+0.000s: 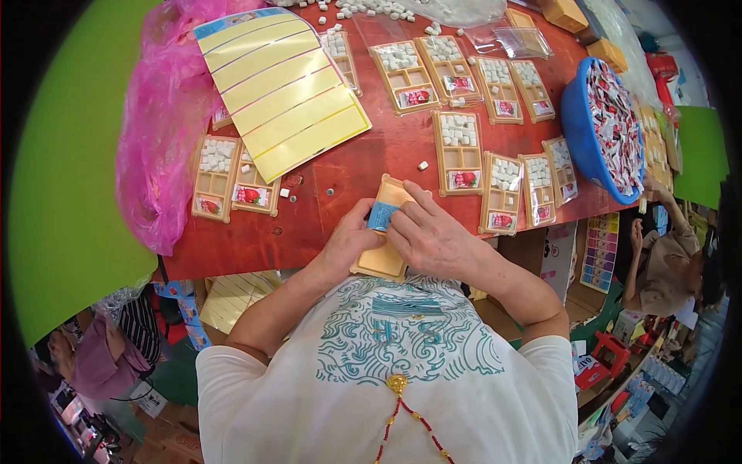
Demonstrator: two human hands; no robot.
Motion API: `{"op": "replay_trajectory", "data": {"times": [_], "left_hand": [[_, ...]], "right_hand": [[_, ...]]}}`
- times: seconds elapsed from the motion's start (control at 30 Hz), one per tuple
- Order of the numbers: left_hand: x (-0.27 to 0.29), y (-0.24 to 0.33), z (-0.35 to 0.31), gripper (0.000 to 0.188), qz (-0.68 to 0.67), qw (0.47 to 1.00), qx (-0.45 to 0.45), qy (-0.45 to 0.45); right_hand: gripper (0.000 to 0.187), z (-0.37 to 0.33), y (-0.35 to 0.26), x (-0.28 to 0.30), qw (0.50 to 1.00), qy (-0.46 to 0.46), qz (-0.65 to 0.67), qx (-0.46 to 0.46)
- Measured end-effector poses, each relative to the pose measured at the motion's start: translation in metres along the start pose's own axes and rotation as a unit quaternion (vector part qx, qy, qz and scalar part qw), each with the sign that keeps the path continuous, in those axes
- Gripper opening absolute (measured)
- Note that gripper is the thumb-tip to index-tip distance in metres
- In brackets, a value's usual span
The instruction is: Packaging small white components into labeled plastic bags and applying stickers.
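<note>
Close to my body at the table's front edge is a beige plastic tray (379,261), tilted, with a blue sticker (380,217) across its upper part. My left hand (345,241) is closed around the tray's left side, its thumb on the face. Bent over from the right, the fingers of my right hand (434,238) press on the sticker and the tray's right edge; their tips are partly hidden. A large yellow sticker sheet (282,97) with a blue strip on top lies ahead to the left. One loose white cube (423,165) rests just beyond my hands.
Several beige trays (461,151) with white cubes and red-and-white packets cover the red table (371,147). A blue basin (573,116) full of packets stands right. Pink plastic (158,131) drapes the left side. More cubes (379,9) lie far back. Other people sit at both sides.
</note>
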State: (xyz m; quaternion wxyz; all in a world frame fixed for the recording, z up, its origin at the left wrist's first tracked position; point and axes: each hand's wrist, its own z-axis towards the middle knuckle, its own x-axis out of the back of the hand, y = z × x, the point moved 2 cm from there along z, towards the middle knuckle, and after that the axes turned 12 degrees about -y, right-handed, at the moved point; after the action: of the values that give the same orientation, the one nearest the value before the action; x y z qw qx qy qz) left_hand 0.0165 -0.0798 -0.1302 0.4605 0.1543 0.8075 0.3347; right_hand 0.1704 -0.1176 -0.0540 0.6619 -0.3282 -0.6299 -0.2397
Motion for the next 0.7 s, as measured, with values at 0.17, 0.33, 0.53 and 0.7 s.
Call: {"op": "replay_trajectory", "data": {"times": [0.17, 0.33, 0.53, 0.7], "left_hand": [[-0.005, 0.003, -0.002, 0.047, -0.028, 0.999, 0.017, -0.01], [-0.005, 0.004, -0.002, 0.054, -0.042, 0.998, 0.03, -0.032], [-0.004, 0.004, -0.002, 0.052, -0.126, 0.988, 0.044, -0.076], [-0.007, 0.001, 0.009, 0.024, -0.108, 0.992, 0.052, -0.04]], "right_hand": [[0.012, -0.003, -0.003, -0.001, 0.999, -0.031, -0.001, 0.009], [0.016, -0.005, -0.005, 0.0, 0.999, -0.046, -0.018, 0.01], [0.016, -0.008, -0.012, 0.003, 0.998, -0.046, -0.031, -0.004], [0.016, -0.01, -0.015, 0.004, 0.997, -0.051, -0.059, -0.013]]}}
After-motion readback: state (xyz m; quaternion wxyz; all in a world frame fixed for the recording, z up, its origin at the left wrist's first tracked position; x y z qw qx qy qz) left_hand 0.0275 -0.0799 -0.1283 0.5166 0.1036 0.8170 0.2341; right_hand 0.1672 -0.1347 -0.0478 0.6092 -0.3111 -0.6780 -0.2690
